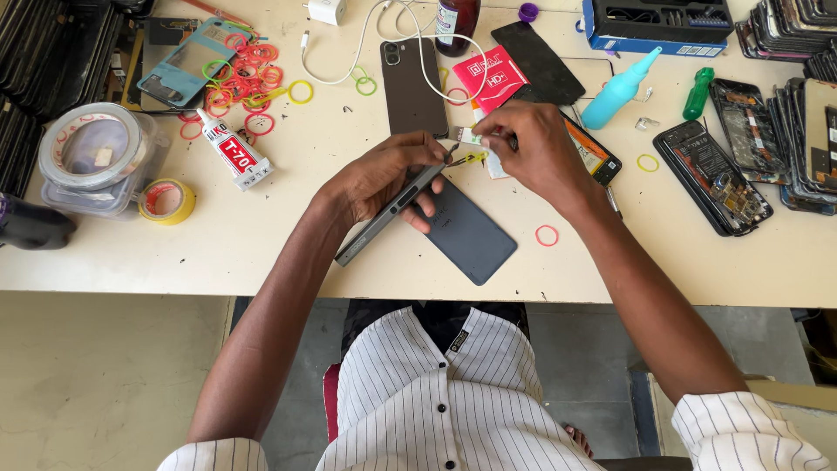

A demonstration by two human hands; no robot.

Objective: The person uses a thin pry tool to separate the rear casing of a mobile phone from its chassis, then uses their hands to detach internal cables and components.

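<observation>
**At the bench edge: a phone tilted on its side for edge work**

Near the table's front, the left hand (384,179) clamps a grey phone (392,209) edge-up, exposing its top corner. The right hand (532,148) pinches a small tool (471,158) closed there. A loose back cover (466,234) lies beneath.

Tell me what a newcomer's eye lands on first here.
At table centre, the left hand holds a grey phone on edge while the right hand pinches something small at its top. Coloured rubber bands scatter at the upper left beside a glue tube, and opened phones lie at the right.
</observation>
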